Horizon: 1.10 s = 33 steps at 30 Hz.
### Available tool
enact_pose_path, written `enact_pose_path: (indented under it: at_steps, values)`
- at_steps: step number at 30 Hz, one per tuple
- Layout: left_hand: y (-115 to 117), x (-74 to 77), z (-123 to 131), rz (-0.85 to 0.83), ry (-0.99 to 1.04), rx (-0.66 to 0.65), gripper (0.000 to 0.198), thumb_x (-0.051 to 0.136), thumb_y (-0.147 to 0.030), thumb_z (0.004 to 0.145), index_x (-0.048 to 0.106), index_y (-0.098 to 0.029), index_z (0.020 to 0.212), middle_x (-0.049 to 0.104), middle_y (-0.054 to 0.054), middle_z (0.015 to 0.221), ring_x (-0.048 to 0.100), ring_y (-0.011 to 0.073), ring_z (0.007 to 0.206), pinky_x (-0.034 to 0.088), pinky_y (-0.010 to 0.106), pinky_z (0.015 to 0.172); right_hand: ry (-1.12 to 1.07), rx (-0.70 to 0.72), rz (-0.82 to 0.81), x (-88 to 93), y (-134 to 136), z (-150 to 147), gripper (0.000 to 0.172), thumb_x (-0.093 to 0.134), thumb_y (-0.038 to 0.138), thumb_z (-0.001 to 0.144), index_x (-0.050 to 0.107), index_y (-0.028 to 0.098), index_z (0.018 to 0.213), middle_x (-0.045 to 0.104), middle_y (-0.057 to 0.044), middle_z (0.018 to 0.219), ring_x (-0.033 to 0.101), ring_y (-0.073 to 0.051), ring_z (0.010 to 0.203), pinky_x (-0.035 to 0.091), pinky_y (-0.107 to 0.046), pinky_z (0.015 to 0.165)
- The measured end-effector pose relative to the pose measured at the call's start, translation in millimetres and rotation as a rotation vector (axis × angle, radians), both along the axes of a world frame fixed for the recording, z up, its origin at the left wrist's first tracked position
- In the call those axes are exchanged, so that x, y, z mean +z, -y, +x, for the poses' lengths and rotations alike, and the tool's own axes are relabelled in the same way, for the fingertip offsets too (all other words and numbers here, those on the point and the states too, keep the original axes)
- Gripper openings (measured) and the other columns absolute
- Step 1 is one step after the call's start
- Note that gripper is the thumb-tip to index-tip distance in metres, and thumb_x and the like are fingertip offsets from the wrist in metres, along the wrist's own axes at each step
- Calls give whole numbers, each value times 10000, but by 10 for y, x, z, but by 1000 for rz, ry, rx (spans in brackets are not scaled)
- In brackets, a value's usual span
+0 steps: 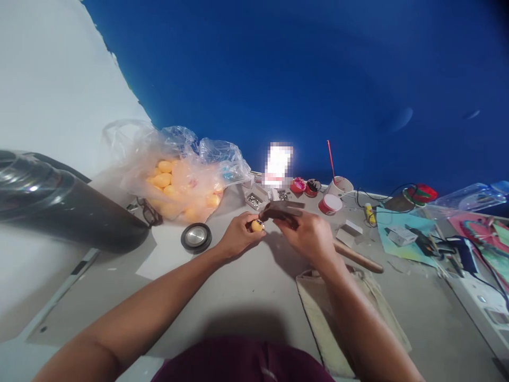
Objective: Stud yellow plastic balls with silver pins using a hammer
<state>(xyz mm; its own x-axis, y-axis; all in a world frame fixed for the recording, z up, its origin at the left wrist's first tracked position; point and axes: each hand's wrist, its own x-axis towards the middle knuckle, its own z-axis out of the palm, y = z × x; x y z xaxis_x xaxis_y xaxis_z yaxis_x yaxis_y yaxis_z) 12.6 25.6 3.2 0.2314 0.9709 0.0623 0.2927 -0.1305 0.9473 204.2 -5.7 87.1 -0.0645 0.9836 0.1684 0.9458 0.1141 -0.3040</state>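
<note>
Between the fingertips of my left hand (240, 234) is a small yellow ball (257, 225) with a shiny bit at its right side. My right hand (310, 236) is wrapped round a hammer (284, 208); the dark head is just above and right of the ball, and the wooden handle (360, 257) sticks out to the right behind the wrist. Whether the head touches the ball cannot be made out. A small box of metal pieces (254, 199) lies beyond my hands.
A clear plastic bag (191, 185) of yellow balls stands at the back left, near a round black-rimmed dish (196, 237). A dark cylinder (71, 207) juts in from the left. Red-lidded tubs (330, 204), a white cup (340, 186) and cloth (342, 313) are right.
</note>
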Motion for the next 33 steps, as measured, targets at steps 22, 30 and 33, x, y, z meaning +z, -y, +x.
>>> enact_pose_path:
  at_steps: [22,30,33]
  values:
    - [-2,19,-13,-112,122,12,335,789,-313,659,752,-128,936,649,10,766,574,144,677,445,233,590,-107,-18,23,19,-2,18,357,567,504,955,802,257,1060,813,-86,946,749,-270,870,476,-317,709]
    - [0,26,-15,-124,127,-5,369,795,-310,658,764,-125,976,650,-2,752,548,132,663,438,238,601,-129,3,33,18,15,0,335,589,495,944,801,271,1073,814,-72,920,744,-252,827,469,-306,689]
    - [13,12,-11,-104,114,-10,337,790,-313,673,773,-136,959,651,0,760,551,137,682,452,240,626,-84,-5,-33,24,3,8,356,569,486,956,799,238,1066,810,-93,904,741,-256,804,463,-307,670]
